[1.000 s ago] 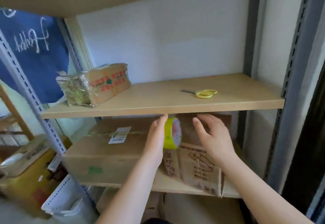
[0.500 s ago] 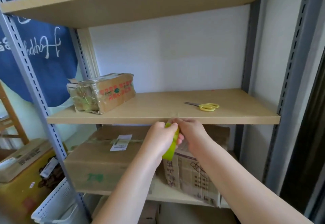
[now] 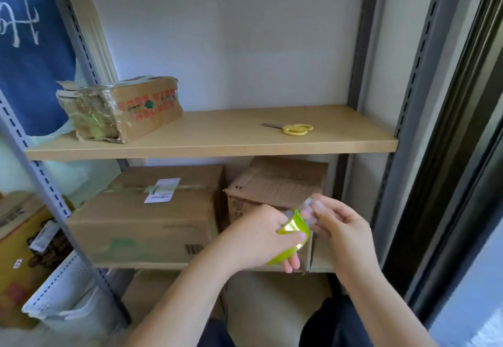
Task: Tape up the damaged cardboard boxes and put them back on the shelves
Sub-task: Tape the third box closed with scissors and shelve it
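My left hand (image 3: 261, 240) grips a yellow-green roll of clear tape (image 3: 292, 235) in front of the lower shelf. My right hand (image 3: 337, 224) pinches the loose clear end of the tape (image 3: 306, 208) just right of the roll. Behind them a worn cardboard box (image 3: 277, 180) with a raised flap stands on the lower shelf (image 3: 322, 263). A larger box (image 3: 147, 221) with a white label sits to its left. On the middle shelf (image 3: 217, 146) lies a small box (image 3: 122, 108) wrapped in tape.
Yellow-handled scissors (image 3: 295, 129) lie on the right of the middle shelf. Grey slotted uprights (image 3: 413, 80) frame the rack. A white plastic crate (image 3: 62, 286) and a yellow carton (image 3: 19, 254) stand at lower left. More cardboard (image 3: 272, 306) sits beneath the lower shelf.
Both hands have come down and back from under the middle shelf's edge with the tape roll. My right hand has taken hold of the tape's end.
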Available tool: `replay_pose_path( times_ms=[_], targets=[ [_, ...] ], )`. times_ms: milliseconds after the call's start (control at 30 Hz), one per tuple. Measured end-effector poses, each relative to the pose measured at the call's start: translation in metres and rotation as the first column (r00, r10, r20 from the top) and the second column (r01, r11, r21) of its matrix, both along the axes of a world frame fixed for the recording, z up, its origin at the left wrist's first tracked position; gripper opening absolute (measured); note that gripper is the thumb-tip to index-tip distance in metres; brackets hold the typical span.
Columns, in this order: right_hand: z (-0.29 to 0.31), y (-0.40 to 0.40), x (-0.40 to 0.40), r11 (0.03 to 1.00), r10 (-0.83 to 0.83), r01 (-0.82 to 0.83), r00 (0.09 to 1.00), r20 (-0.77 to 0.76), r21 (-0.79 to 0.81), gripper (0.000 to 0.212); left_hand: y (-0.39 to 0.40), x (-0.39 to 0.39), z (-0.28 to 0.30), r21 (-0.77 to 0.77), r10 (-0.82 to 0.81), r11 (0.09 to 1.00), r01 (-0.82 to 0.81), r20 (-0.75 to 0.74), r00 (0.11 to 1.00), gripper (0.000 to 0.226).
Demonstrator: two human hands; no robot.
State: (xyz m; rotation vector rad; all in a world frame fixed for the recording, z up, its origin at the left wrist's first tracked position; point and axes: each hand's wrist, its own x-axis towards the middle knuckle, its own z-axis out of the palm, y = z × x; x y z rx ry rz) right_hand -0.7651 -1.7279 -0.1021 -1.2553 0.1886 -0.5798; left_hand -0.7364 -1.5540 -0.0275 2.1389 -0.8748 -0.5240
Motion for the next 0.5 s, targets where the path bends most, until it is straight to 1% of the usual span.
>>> replay_pose_path(
  times_ms=[33,67,100,133,167,200,233,267,367,400,433,467,500],
  targets=[
    [-0.021,-0.003,-0.001,0.99,-0.006,0.009,1.0,-0.02,0.142,0.026,-0.01,-0.002,-0.017,0.094,-0.007,0.996,-0.004,0.112,0.994,0.028],
    [-0.04,-0.007,-0.002,0.972,-0.037,0.047,0.998,-0.045,0.232,0.028,-0.019,-0.002,-0.034,0.176,-0.009,0.984,-0.032,0.229,0.973,0.031],
    [-0.055,-0.01,-0.003,0.954,-0.077,0.092,0.995,-0.063,0.286,0.03,-0.026,-0.002,-0.05,0.244,-0.001,0.965,-0.092,0.356,0.935,0.034],
    [-0.066,-0.015,-0.003,0.937,-0.13,0.148,0.989,-0.075,0.318,0.033,-0.031,0.002,-0.064,0.304,0.016,0.935,-0.183,0.479,0.878,0.038],
    [-0.073,-0.02,-0.003,0.917,-0.185,0.205,0.979,-0.089,0.342,0.036,-0.032,0.008,-0.074,0.354,0.04,0.891,-0.283,0.561,0.827,0.042],
    [-0.079,-0.025,-0.001,0.901,-0.223,0.244,0.97,-0.101,0.358,0.036,-0.03,0.014,-0.08,0.383,0.07,0.851,-0.358,0.594,0.801,0.046],
    [-0.085,-0.029,0.003,0.891,-0.228,0.248,0.969,-0.097,0.38,0.033,-0.026,0.021,-0.085,0.396,0.092,0.828,-0.397,0.602,0.793,0.049],
    [-0.09,-0.031,0.009,0.886,-0.219,0.24,0.971,-0.097,0.397,0.028,-0.022,0.028,-0.09,0.4,0.092,0.826,-0.397,0.6,0.795,0.048],
    [-0.099,-0.036,0.031,0.851,-0.207,0.243,0.97,-0.128,0.465,0.02,-0.013,0.035,-0.101,0.428,-0.063,0.862,-0.272,0.623,0.78,0.027],
    [-0.101,-0.039,0.037,0.843,-0.194,0.228,0.974,-0.12,0.488,0.019,-0.01,0.037,-0.103,0.435,-0.076,0.86,-0.267,0.627,0.775,0.025],
    [-0.102,-0.043,0.042,0.834,-0.18,0.215,0.977,-0.118,0.508,0.018,-0.008,0.041,-0.104,0.428,-0.048,0.85,-0.307,0.643,0.764,0.026],
    [-0.104,-0.046,0.046,0.824,-0.172,0.21,0.978,-0.121,0.526,0.016,-0.005,0.046,-0.103,0.405,0.001,0.83,-0.384,0.687,0.727,0.029],
    [-0.106,-0.049,0.051,0.812,-0.173,0.21,0.978,-0.119,0.545,0.015,-0.002,0.051,-0.101,0.378,0.037,0.796,-0.472,0.748,0.662,0.033]
  ],
)
